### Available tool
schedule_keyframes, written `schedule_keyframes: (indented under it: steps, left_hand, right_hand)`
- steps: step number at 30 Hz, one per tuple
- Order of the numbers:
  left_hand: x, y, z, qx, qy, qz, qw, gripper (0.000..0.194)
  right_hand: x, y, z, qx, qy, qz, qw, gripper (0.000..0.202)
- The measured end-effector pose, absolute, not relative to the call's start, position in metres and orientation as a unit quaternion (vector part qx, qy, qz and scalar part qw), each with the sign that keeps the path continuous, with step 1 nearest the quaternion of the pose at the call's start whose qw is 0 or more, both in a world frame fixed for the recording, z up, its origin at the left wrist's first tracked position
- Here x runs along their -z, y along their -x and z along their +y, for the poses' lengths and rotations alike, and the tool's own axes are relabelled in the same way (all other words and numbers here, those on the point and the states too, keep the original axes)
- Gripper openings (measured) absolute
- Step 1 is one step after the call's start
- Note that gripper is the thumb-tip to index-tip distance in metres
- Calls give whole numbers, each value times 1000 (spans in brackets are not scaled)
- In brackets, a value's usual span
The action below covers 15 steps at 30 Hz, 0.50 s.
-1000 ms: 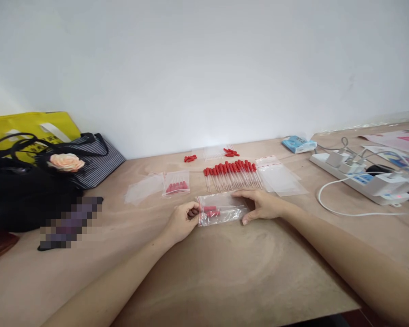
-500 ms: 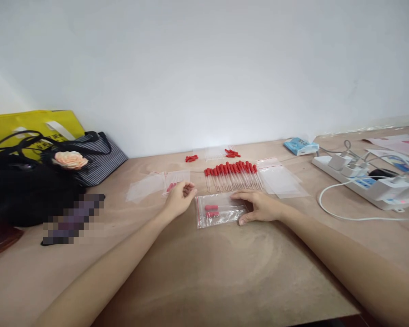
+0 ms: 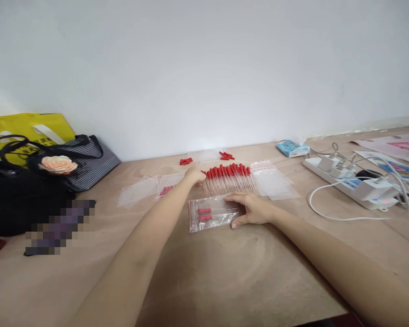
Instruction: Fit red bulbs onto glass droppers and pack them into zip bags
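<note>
My left hand (image 3: 195,176) is at the left end of a row of red-capped clear droppers (image 3: 230,179), its fingers closed at a red cap; whether it grips one is too small to tell. My right hand (image 3: 250,210) rests with thumb and fingers apart on the right end of a clear zip bag (image 3: 221,221). Two red-capped pieces (image 3: 205,214) lie inside that bag. Left of the row is another bag with red pieces (image 3: 167,190). Empty clear bags (image 3: 274,181) lie right of the row, and more bags (image 3: 136,190) at the left.
Two small red piles (image 3: 186,161) (image 3: 226,156) lie near the wall. A white power strip (image 3: 347,181) with chargers and a looping cable stands at the right, by a blue packet (image 3: 292,148). Black, striped (image 3: 88,163) and yellow bags (image 3: 27,131) fill the left.
My left hand has moved forward and right, from beside the clear bag to the left end of the dropper row. My right hand stays on the bag. The view has shifted slightly.
</note>
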<state>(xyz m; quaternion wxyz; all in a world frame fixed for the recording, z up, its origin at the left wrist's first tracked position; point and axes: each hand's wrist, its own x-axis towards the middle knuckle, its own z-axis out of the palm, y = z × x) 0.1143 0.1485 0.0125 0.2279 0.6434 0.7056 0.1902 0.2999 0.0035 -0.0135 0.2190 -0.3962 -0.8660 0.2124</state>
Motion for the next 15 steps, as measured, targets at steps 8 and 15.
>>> schedule_keyframes:
  steps: [8, 15]
  left_hand:
    - [-25, -104, 142, -291, -620, 662, 304, 42]
    - [-26, -39, 58, -503, -583, 534, 350, 39]
  right_hand:
    - [13, -300, 3, -216, 402, -863, 216, 75]
    - [18, -301, 5, -222, 399, -862, 220, 75]
